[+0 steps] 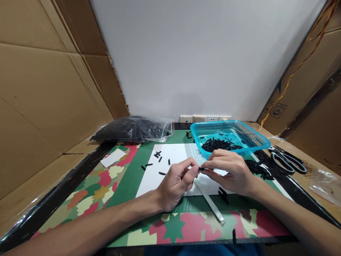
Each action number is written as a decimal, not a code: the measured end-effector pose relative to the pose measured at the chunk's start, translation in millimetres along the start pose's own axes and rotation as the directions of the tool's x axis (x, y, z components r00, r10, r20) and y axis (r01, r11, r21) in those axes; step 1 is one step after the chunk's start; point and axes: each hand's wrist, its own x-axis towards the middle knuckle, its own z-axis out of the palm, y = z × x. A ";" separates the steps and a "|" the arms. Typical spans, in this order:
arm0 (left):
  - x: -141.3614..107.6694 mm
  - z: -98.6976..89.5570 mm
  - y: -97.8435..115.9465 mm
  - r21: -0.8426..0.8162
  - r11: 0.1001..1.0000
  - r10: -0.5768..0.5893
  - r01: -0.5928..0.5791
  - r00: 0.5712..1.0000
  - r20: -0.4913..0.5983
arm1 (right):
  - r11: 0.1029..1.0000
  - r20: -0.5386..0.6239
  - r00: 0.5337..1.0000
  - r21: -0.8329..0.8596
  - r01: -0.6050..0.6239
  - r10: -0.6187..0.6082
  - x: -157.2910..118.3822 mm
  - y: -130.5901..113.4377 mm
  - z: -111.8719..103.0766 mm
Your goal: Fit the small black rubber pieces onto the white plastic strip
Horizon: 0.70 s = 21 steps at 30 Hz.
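A small black piece (201, 169), too small to name, is pinched between the fingertips of my left hand (181, 179) and my right hand (230, 170). Both hands are closed and meet above a white sheet (149, 183). Below the fingers lies a flat, pale metal strip (210, 203), slanting toward the front edge. Loose black pieces (157, 155) of the same sort are scattered on the sheet to the left. Behind my right hand stands a blue plastic basket (259, 144) holding a heap of black pieces (220, 145).
A zip bag (130, 129) full of black material lies at the back left. Scissors (287, 161) rest on the right, near another black heap (258, 170). A paper scrap (113, 158) lies on the patterned mat (102, 183). Cardboard walls (53, 89) flank the table.
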 end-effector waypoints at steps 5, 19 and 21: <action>1.8 2.0 5.4 0.026 0.999 0.021 -0.020 0.999 -0.038 | 1.000 0.026 1.000 0.023 -0.006 0.005 -1.5 3.2 1.1; 12.0 -6.9 0.2 -0.152 0.984 -0.098 0.089 0.994 -0.055 | 0.975 -0.082 0.996 -0.217 -0.041 0.023 3.0 2.0 -13.4; 12.7 -8.2 0.2 -0.172 0.980 -0.108 0.101 0.994 -0.032 | 0.929 -0.151 0.988 -0.357 -0.095 0.043 3.5 8.5 -21.3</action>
